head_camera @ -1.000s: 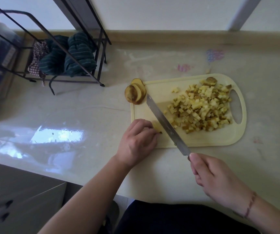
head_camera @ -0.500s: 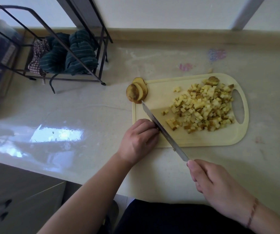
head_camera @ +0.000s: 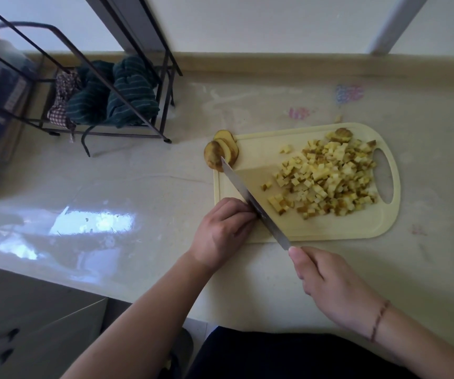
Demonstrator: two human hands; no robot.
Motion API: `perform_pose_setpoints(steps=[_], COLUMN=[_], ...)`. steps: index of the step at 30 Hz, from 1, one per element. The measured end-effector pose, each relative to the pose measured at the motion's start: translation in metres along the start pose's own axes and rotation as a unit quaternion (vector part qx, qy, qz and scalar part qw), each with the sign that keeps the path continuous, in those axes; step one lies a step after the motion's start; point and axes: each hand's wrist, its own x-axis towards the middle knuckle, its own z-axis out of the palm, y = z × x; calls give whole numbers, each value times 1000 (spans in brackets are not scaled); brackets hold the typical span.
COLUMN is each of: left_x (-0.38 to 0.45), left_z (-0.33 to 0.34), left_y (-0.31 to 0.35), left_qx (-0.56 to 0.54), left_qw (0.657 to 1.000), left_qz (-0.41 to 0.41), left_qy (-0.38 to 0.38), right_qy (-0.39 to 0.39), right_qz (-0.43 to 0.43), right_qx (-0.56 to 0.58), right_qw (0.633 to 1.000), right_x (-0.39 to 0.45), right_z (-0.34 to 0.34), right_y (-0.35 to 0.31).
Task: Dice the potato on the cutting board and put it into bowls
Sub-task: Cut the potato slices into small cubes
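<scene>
Knife (head_camera: 250, 199) tip slid to potato slices (head_camera: 221, 153); R hand (head_camera: 327, 283) grips handle, L fingers (head_camera: 236, 214) curled beside blade, dice (head_camera: 327, 176) apart.

the left hand (head_camera: 221, 232) lies knuckles up with its fingers curled under, forearm reaching in from the lower left. the right hand (head_camera: 335, 289) is wrapped round a knife handle (head_camera: 292, 248), a thin cord bracelet (head_camera: 379, 320) on its wrist.

Diced potato (head_camera: 327, 177) is heaped on the pale cutting board (head_camera: 329, 228); slices (head_camera: 221, 151) overhang its corner.
</scene>
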Motion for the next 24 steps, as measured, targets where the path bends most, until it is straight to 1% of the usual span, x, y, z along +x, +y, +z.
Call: perform_pose_setpoints(steps=[4, 6, 8, 14, 18, 21, 24], left_x=[3, 2, 1, 15, 38, 50, 44], left_z=[-6, -8, -7, 9, 30, 37, 34], left_y=[1, 0, 1, 5, 4, 11, 18], left_qx=[41, 58, 44, 14, -3, -18, -33], left_qw=[999, 998, 999, 1000, 1000, 999, 996], left_qz=[18, 9, -9, -22, -24, -44, -82], left_qy=[-11, -11, -5, -3, -8, 7, 17], right_qy=[5, 3, -6, -17, -37, -71, -81], right_qz=[37, 75, 94, 87, 99, 96, 71], right_qx=[55, 99, 121, 158, 192, 200, 183], right_qw=[998, 992, 988, 983, 976, 973, 977], right_x=[-5, -7, -8, -8, -8, -6, -12], right_z=[-18, -29, -35, -37, -41, -48, -57], right_y=[14, 19, 24, 24, 19, 16, 10])
